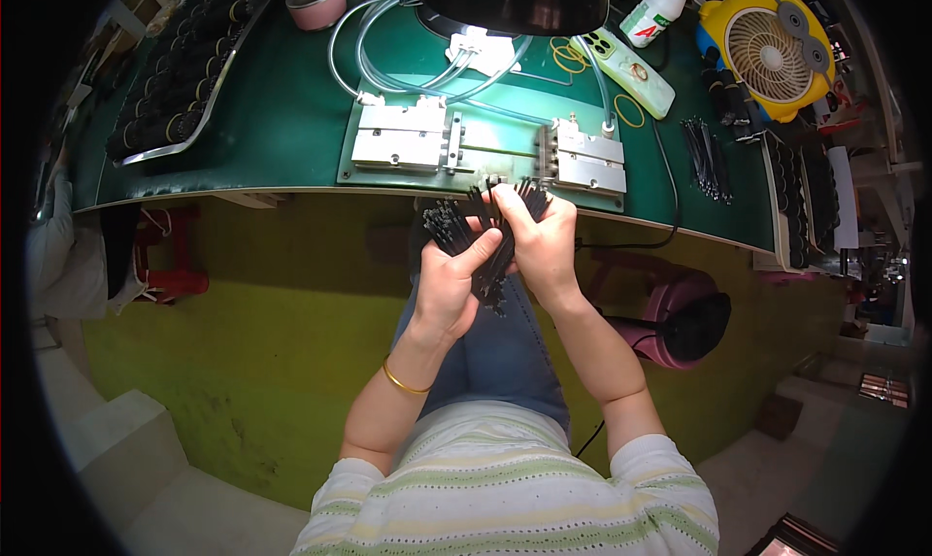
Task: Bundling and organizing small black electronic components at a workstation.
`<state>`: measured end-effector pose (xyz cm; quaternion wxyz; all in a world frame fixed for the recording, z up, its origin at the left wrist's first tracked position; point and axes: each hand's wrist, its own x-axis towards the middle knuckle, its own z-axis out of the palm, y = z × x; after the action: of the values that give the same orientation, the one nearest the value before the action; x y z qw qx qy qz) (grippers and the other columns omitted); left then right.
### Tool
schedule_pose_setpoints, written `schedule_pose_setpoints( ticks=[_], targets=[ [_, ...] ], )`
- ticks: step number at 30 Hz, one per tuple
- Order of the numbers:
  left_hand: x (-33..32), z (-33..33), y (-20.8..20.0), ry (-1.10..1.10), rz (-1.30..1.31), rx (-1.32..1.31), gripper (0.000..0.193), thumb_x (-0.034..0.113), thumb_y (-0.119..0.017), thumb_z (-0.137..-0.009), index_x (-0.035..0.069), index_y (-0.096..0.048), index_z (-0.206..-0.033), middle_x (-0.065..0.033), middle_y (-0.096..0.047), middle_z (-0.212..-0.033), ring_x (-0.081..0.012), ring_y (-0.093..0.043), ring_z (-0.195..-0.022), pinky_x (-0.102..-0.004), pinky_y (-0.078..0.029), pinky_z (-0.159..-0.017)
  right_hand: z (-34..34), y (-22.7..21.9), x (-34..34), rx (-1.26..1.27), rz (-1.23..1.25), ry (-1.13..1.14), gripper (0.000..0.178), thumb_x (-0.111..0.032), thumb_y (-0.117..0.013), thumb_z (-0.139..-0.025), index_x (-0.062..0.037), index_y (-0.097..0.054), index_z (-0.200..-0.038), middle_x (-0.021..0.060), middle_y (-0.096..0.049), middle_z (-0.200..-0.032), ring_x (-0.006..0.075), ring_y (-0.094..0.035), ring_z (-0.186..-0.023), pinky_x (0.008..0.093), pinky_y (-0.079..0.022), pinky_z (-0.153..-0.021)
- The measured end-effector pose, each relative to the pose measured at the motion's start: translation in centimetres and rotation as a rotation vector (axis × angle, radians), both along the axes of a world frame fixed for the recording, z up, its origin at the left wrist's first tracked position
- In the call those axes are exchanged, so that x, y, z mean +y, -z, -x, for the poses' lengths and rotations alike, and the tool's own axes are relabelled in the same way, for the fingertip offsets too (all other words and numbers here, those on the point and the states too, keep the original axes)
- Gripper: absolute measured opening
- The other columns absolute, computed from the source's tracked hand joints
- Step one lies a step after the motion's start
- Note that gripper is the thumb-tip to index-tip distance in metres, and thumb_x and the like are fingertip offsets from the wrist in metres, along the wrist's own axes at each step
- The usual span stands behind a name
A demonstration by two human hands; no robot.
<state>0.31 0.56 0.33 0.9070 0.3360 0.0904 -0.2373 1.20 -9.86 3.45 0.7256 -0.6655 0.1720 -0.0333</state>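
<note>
Two metal blocks (400, 136) and a yellow fan (770, 51) stand on the green desk (277, 119); a black hood (516, 2) hides some tubing (361, 43). Off its near edge, the left hand (452, 282) and right hand (544, 243) curl their fingers (478, 253) round thin black rods (492, 272).

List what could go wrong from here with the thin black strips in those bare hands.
Some thin black strips could slip out, as their ends splay between the left hand and right hand. Any that fall might land on the blue jeans or olive-green floor, since the bundle is mostly outside the dark green tabletop.
</note>
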Motion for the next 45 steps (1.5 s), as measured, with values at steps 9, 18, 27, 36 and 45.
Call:
schedule_pose_setpoints(
  ticks=[9, 18, 27, 36, 45],
  targets=[
    [-0.1, 0.1, -0.5, -0.016, 0.022, 0.008, 0.011, 0.002, -0.055, -0.082, -0.003, -0.055, -0.092, -0.0081, -0.059, -0.086, -0.0149, -0.059, -0.074, -0.0295, -0.053, -0.063, -0.1, 0.4, -0.1, 0.015, -0.075, 0.015, 0.020, -0.016, -0.057, -0.081, 0.0006, -0.060, -0.070, 0.0069, -0.059, -0.058, 0.0107, -0.059, -0.050, 0.0186, -0.034, -0.031],
    [0.5, 0.3, -0.4, 0.004, -0.015, -0.002, 0.014, 0.001, -0.055, -0.081, -0.003, -0.055, -0.095, -0.0085, -0.059, -0.088, -0.0153, -0.059, -0.074, -0.0305, -0.054, -0.063, 0.6, 0.1, 0.2, -0.054, 0.019, -0.021, 0.018, -0.016, -0.055, -0.083, 0.0002, -0.060, -0.076, 0.0070, -0.060, -0.060, 0.0113, -0.060, -0.052, 0.0199, -0.039, -0.032],
    [0.4, 0.2, -0.7, -0.016, -0.047, 0.021, 0.014, -0.001, -0.055, -0.080, -0.005, -0.055, -0.093, -0.0095, -0.060, -0.086, -0.0162, -0.060, -0.072, -0.0299, -0.054, -0.061, 0.3, 0.6, 0.2, -0.021, 0.007, 0.026, 0.019, -0.016, -0.054, -0.083, 0.0007, -0.061, -0.078, 0.0096, -0.062, -0.062, 0.0084, -0.056, -0.045, 0.0192, -0.039, -0.031],
    [0.3, -0.1, -0.4, 0.012, -0.035, -0.001, 0.013, 0.000, -0.056, -0.080, -0.005, -0.055, -0.092, -0.0097, -0.060, -0.082, -0.0159, -0.060, -0.070, -0.0290, -0.054, -0.062, 0.1, 0.6, -0.1, -0.021, -0.036, 0.036, 0.018, -0.014, -0.055, -0.082, 0.0003, -0.060, -0.072, 0.0054, -0.060, -0.059, 0.0081, -0.055, -0.044, 0.0190, -0.037, -0.031],
    [0.2, 0.1, -0.2, -0.014, -0.017, -0.011, 0.010, 0.001, -0.055, -0.081, -0.003, -0.055, -0.090, -0.0090, -0.059, -0.084, -0.0149, -0.059, -0.070, -0.0283, -0.052, -0.062, 0.2, 0.8, 0.1, -0.068, 0.016, 0.052, 0.019, -0.015, -0.056, -0.082, -0.0002, -0.060, -0.071, 0.0043, -0.059, -0.060, 0.0080, -0.057, -0.048, 0.0190, -0.038, -0.032]
  ],
)
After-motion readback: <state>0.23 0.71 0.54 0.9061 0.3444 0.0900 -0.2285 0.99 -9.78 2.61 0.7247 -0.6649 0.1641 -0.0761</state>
